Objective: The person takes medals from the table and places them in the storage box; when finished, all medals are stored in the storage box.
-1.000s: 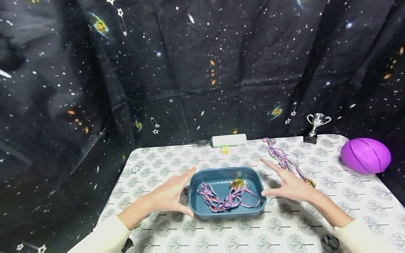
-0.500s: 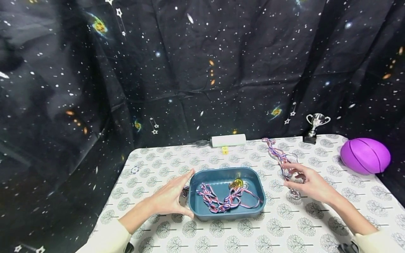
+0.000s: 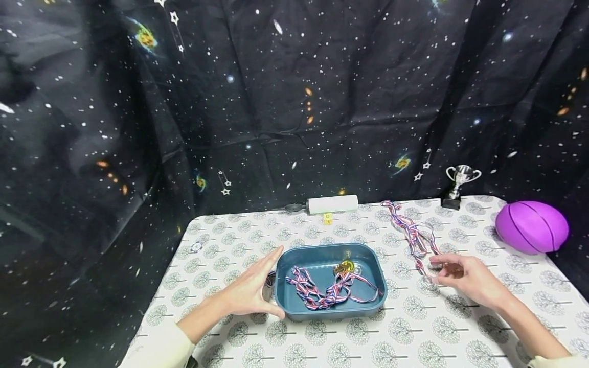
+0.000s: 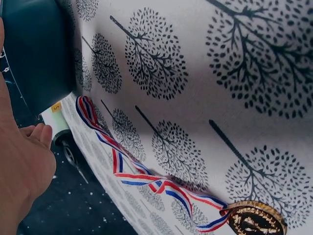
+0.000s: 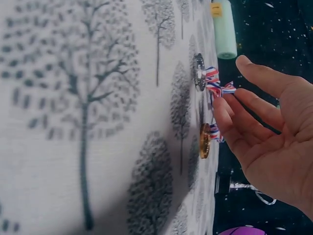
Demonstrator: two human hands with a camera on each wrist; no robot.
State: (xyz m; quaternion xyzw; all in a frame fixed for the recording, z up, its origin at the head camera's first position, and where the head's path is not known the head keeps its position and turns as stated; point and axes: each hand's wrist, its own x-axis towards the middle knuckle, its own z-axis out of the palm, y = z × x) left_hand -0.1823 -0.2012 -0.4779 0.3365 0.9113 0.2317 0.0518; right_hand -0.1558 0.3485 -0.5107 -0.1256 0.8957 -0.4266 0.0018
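Observation:
A teal rectangular tub holds tangled red-white-blue medal ribbons and medals. My left hand is at its left wall, thumb and fingers spread and straight. Beneath that hand lies another medal, its striped ribbon running back beside the tub. My right hand hovers with loosely bent fingers by the near end of more medal ribbons. In the right wrist view a silver medal and a gold medal show just beyond the fingertips; the thumb stands apart.
At the back edge lie a white cylinder with a dark end and a small yellow tag. A silver trophy cup and a purple ball stand at the right. Behind hangs a dark starry cloth.
My right hand has left the tub's right side and moved right, over the ribbons, then slightly nearer to me, with its fingers bending. The left hand and tub have barely moved.

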